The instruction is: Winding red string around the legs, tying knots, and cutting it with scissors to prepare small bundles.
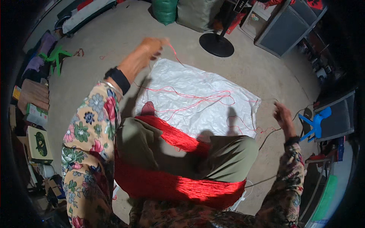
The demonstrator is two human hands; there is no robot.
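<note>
My left hand [150,47] is raised beyond the far left corner of a white plastic sheet [190,78], its fingers closed on a red string [173,50] that trails down to the sheet. Out past the sheet's right edge, my right hand [283,116] is held up with curled fingers. A faint thread runs near its fingertips, but whether they grip it is unclear. Loose loops of red string lie over the sheet. A thick red skein [182,188] stretches across my lap, and another red bundle of strands [175,136] lies between my knees [235,155].
A black fan base [216,45] stands on the floor beyond the sheet, near green and grey sacks [164,10]. A blue stool [317,121] is at the right, a green one [57,57] at the left. Boxes [40,144] line the left side. A dark cord [268,136] crosses the floor.
</note>
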